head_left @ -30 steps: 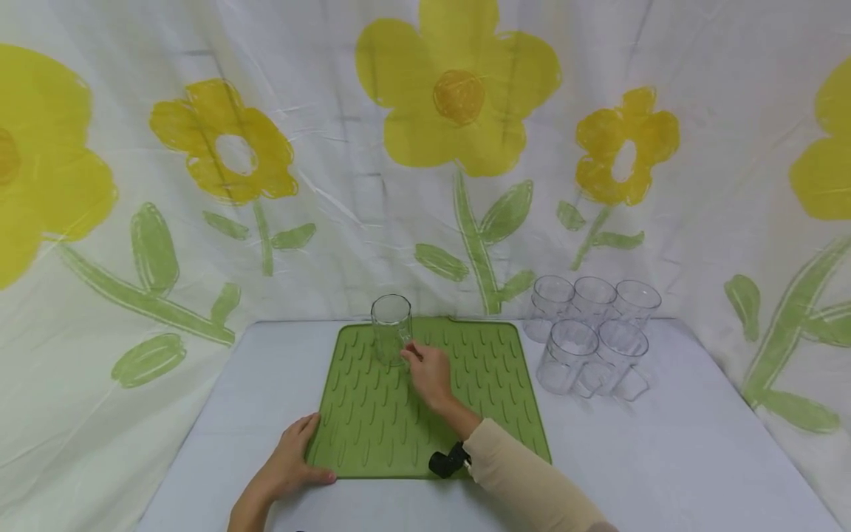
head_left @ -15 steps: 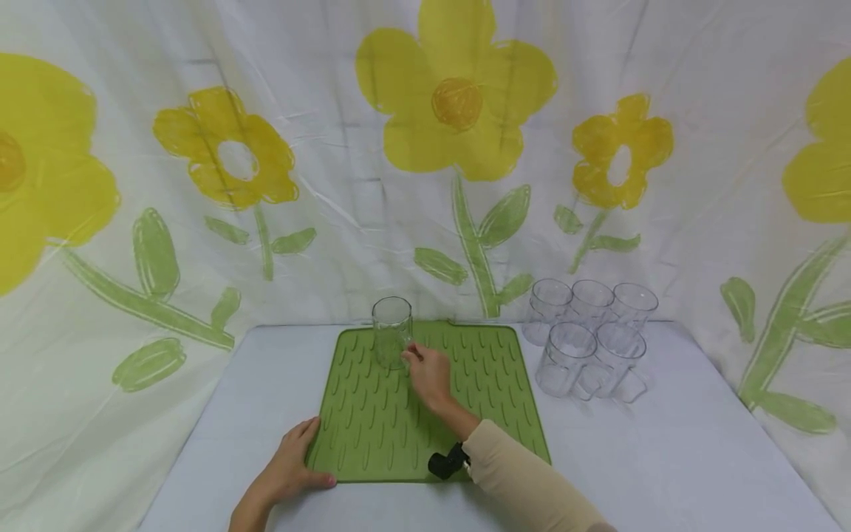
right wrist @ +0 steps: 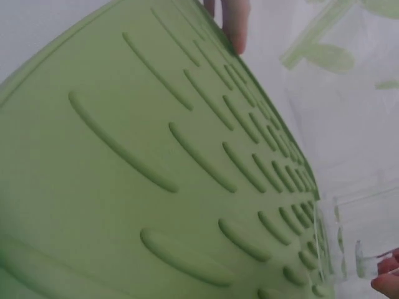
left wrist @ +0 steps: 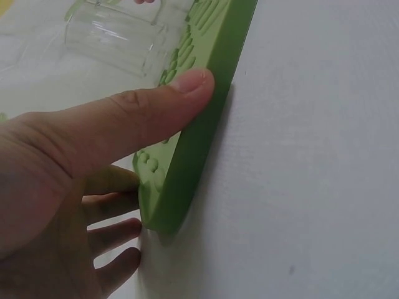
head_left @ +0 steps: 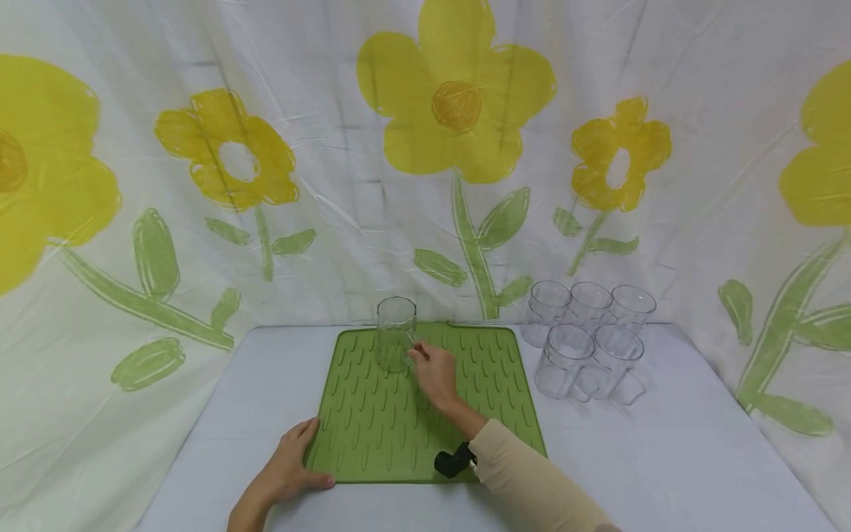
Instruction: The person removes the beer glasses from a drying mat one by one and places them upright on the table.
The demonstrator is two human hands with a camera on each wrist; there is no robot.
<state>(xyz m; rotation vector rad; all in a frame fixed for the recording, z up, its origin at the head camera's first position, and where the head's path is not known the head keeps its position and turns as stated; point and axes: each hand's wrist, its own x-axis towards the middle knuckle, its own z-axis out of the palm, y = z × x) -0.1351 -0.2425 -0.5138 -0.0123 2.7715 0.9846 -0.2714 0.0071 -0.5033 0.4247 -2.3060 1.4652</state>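
Observation:
Near the back of the green mat (head_left: 372, 414) stands a clear glass mug (head_left: 392, 329), upright. My right hand (head_left: 435, 373) pinches its handle from the right side. The same mug (right wrist: 368, 208) and part of that hand show at the lower right of the right wrist view. At the mat's front left corner rests my left hand (head_left: 289, 462). Its thumb (left wrist: 143, 115) lies extended over the front edge, and its other fingers (left wrist: 115, 208) touch the left edge.
Several more clear glass mugs (head_left: 555, 369) stand upright in a close group to the right of the mat. The table (head_left: 665, 458) has a white cover. Behind it hangs a white curtain (head_left: 332, 244) with yellow flowers.
My right hand and the glass mug have shifted slightly to the right over the mat. The left hand stays at the mat's corner.

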